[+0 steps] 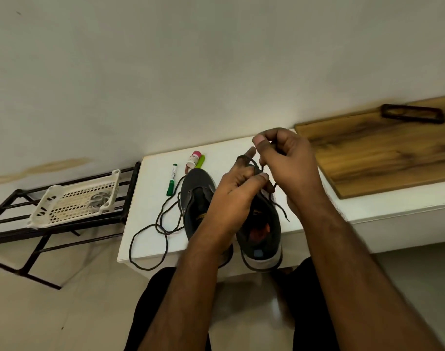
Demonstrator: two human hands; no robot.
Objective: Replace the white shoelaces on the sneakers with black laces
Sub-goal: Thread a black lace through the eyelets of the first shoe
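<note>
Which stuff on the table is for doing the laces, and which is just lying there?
For the job: right shoe, left shoe, lace in the hands, loose lace.

Just lying about: marker, small bottle, basket, wooden board.

Grey sneakers (260, 224), black lace (150, 239), green marker (171, 180)

Matt white table (216, 153) — grained wooden board (383, 158)

A green marker (172, 180) is lying on a white table (150, 211), near a pink-capped bottle (192, 160). A white plastic basket (74, 202) is sitting on a black metal rack (18, 224). A wooden board (383, 153) is resting farther right.
</note>
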